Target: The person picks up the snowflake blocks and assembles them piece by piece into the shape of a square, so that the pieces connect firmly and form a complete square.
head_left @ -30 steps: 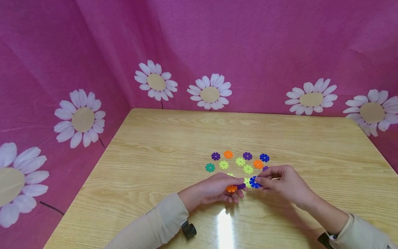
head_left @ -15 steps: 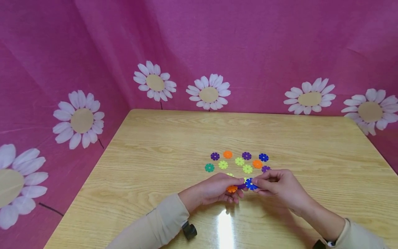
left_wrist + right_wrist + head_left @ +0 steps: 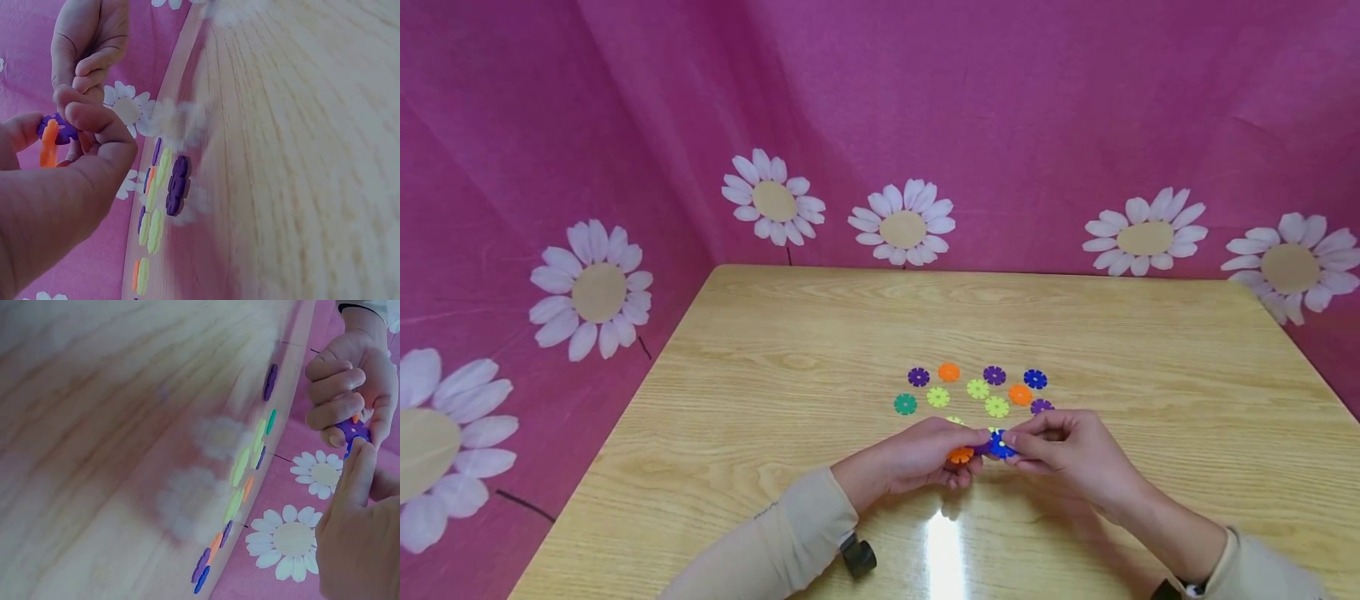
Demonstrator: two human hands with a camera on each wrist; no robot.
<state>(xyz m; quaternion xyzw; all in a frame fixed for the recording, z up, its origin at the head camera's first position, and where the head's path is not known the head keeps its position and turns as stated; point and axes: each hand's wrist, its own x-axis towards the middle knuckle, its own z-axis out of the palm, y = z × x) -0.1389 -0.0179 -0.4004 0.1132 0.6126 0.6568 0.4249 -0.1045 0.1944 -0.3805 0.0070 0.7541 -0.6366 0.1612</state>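
Observation:
My left hand (image 3: 921, 454) pinches a purple notched plastic disc (image 3: 61, 130) between thumb and fingers. An orange notched disc (image 3: 961, 455) is slotted into that purple one, standing across it. From the right, my right hand (image 3: 1071, 446) pinches a blue notched disc (image 3: 1001, 445) by its outer edge. In the head view, the blue disc meets the purple disc's right side between both hands. Fingers partly cover the contact, so I cannot tell how deep the notches engage. Both hands are raised above the table.
Several loose notched discs lie flat beyond the hands on the wooden table (image 3: 790, 350), among them a green disc (image 3: 906, 404), an orange disc (image 3: 949, 372) and a dark blue disc (image 3: 1035, 379). A pink flowered cloth (image 3: 1000, 100) hangs behind the table.
My right hand has moved left with the blue disc, bringing it from just apart to against the purple disc. The left hand has stayed nearly still.

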